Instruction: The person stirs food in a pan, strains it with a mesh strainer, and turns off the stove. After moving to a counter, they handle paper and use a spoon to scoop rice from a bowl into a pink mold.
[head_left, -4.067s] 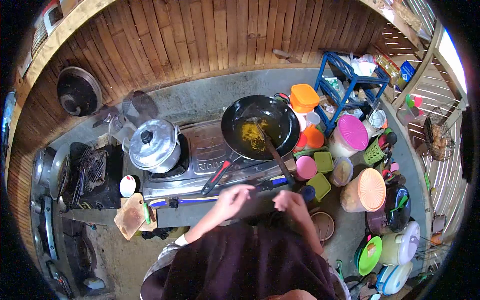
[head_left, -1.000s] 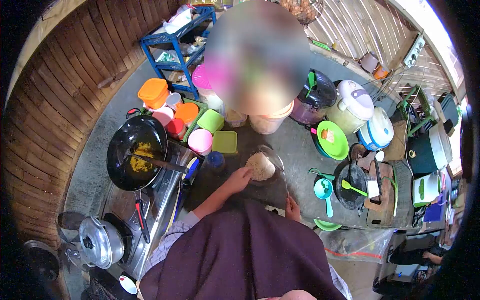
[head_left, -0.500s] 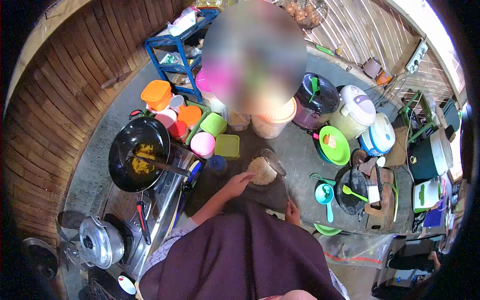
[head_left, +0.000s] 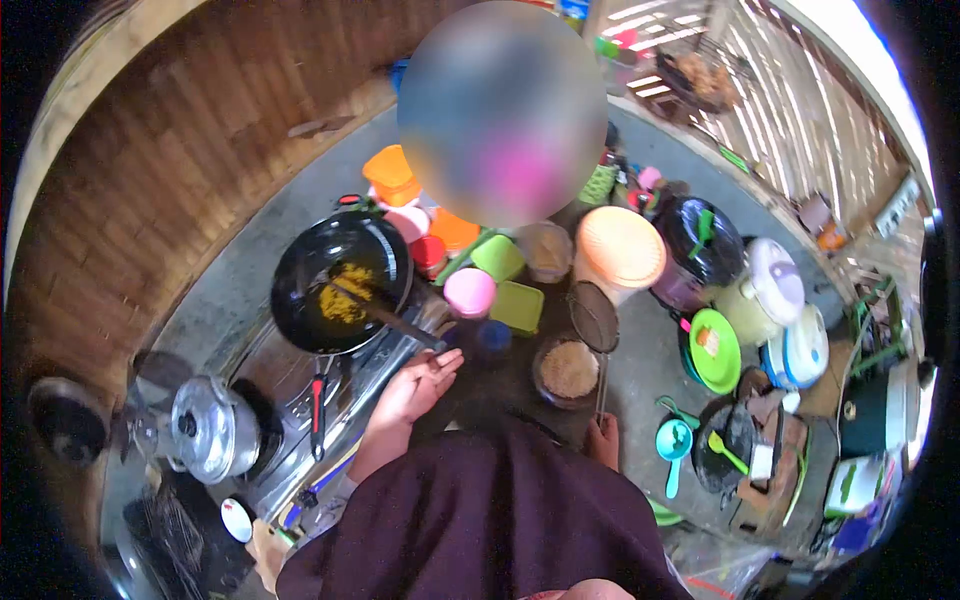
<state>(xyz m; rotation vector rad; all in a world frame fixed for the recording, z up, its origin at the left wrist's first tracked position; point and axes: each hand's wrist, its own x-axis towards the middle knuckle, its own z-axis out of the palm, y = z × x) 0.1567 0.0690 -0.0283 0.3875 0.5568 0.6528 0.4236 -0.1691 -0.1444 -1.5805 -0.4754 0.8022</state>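
Note:
My right hand [head_left: 603,441] is closed around the thin handle of a round mesh strainer [head_left: 593,316], which hangs over the far rim of a bowl. Inside that bowl lies a light brown, grainy food [head_left: 569,370]. To the left, my left hand [head_left: 422,386] is open, fingers stretched out, with its fingertips right by the handle end of a spatula [head_left: 400,324]. The spatula rests in a black wok [head_left: 300,290], its head in a yellow-orange food [head_left: 346,293]. The wok sits on the stove [head_left: 285,385].
Beyond the bowl stand a peach-lidded tub [head_left: 621,247], a pink-lidded container [head_left: 470,293] and green lids [head_left: 518,307]. A lidded pot [head_left: 212,425] is at the left. On the right are a green plate [head_left: 718,370], a turquoise ladle [head_left: 674,445] and a stone mortar [head_left: 715,460].
My left hand has left the grainy food and moved left to the spatula handle. The strainer has swung from over the bowl to its far side. The camera view has turned left.

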